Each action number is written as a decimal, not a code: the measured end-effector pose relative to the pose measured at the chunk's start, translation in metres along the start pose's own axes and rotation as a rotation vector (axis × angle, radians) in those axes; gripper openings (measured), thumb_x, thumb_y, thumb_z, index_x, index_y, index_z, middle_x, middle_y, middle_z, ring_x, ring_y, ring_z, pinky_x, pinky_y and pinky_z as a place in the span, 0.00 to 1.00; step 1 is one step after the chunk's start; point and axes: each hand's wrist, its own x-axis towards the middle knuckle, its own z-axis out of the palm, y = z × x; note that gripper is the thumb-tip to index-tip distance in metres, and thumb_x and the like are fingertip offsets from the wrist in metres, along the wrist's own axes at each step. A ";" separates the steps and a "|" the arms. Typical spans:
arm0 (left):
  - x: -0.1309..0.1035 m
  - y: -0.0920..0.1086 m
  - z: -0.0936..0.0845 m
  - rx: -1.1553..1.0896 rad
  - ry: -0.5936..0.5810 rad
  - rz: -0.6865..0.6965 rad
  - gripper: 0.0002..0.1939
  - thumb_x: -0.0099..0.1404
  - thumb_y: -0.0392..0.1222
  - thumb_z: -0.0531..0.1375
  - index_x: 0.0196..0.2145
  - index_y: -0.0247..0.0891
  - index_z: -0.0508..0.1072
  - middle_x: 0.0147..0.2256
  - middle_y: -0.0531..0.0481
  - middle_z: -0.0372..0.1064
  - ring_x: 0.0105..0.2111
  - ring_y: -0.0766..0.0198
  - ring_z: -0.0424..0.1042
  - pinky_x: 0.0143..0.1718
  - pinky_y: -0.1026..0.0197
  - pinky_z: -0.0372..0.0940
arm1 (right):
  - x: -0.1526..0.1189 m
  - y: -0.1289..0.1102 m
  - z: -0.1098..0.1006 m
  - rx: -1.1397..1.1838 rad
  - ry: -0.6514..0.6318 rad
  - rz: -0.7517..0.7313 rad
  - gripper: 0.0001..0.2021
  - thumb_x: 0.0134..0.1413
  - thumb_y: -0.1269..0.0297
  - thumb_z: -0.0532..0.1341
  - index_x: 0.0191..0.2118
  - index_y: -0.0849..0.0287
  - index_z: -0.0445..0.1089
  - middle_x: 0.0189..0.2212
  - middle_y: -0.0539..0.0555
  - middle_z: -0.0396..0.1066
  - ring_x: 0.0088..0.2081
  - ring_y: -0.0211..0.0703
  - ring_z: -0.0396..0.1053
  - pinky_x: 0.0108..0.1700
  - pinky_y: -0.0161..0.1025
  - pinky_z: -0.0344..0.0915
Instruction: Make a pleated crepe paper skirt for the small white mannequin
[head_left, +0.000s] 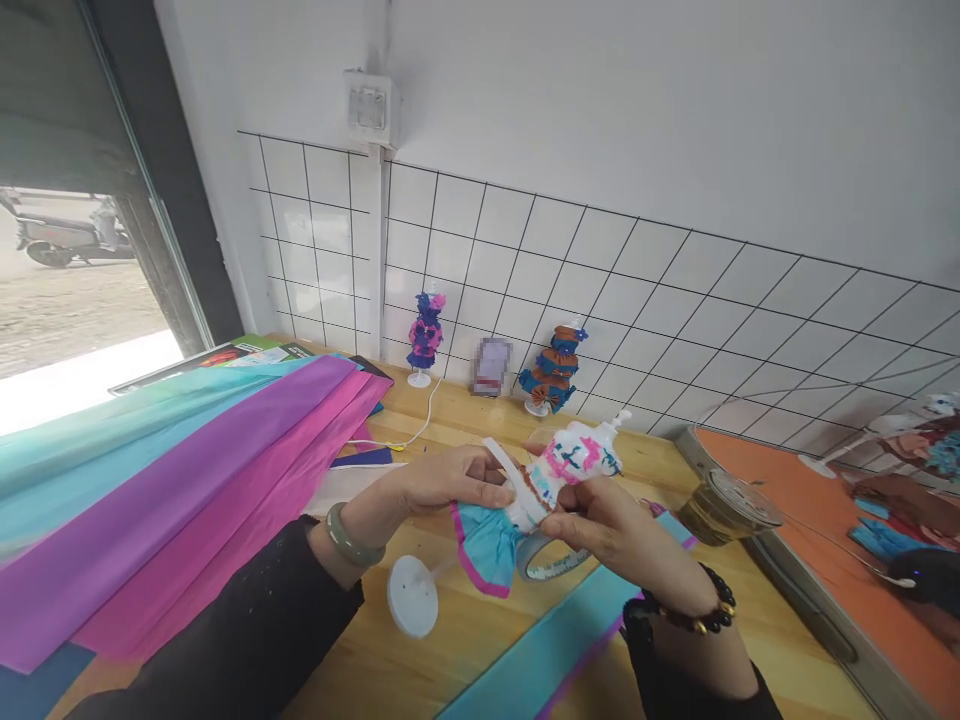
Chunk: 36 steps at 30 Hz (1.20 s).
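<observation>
A small white dress form (581,452) with pink and teal patches lies tilted between my hands, its neck to the upper right. My right hand (607,525) is closed around its waist. My left hand (469,480) pinches a narrow white strip, which looks like tape (517,480), at the waist. A gathered turquoise paper ruffle (484,545) with a magenta edge hangs under my left fingers. The form's round white base (413,597) points toward the lower left. Behind my right hand, a roll of tape (551,562) is partly hidden. A turquoise strip (547,645) with a purple edge lies below.
Purple, pink and turquoise sheets (180,490) cover the left of the wooden table. Two decorated dress forms, one purple-pink (426,335) and one blue-brown (555,370), stand by the tiled wall. At right are a lidded cup (731,510) and an orange surface (795,530).
</observation>
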 end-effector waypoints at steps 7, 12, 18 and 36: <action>0.004 -0.002 -0.006 0.144 0.032 0.016 0.17 0.53 0.52 0.66 0.34 0.37 0.77 0.37 0.45 0.75 0.39 0.58 0.73 0.41 0.57 0.65 | 0.002 -0.004 0.001 -0.090 -0.066 0.006 0.22 0.52 0.45 0.57 0.20 0.57 0.55 0.18 0.44 0.46 0.22 0.33 0.44 0.22 0.33 0.44; 0.006 -0.007 -0.009 0.153 0.053 0.010 0.16 0.52 0.50 0.66 0.35 0.37 0.77 0.39 0.46 0.75 0.40 0.59 0.72 0.41 0.60 0.65 | 0.004 -0.002 0.001 -0.086 -0.034 -0.010 0.24 0.52 0.44 0.57 0.20 0.57 0.51 0.19 0.45 0.45 0.23 0.34 0.44 0.23 0.33 0.44; 0.002 -0.001 -0.009 0.274 0.124 -0.061 0.19 0.50 0.50 0.67 0.37 0.37 0.77 0.37 0.47 0.76 0.43 0.57 0.72 0.44 0.59 0.65 | 0.004 -0.004 -0.001 -0.124 -0.076 0.005 0.24 0.51 0.43 0.58 0.20 0.57 0.51 0.18 0.44 0.44 0.22 0.33 0.43 0.22 0.33 0.44; 0.000 0.010 -0.006 0.941 0.548 0.179 0.19 0.65 0.53 0.52 0.32 0.37 0.76 0.29 0.52 0.72 0.33 0.65 0.69 0.34 0.64 0.60 | 0.008 0.002 -0.002 -0.231 0.107 0.015 0.19 0.57 0.46 0.53 0.25 0.55 0.53 0.18 0.44 0.53 0.20 0.33 0.51 0.21 0.33 0.50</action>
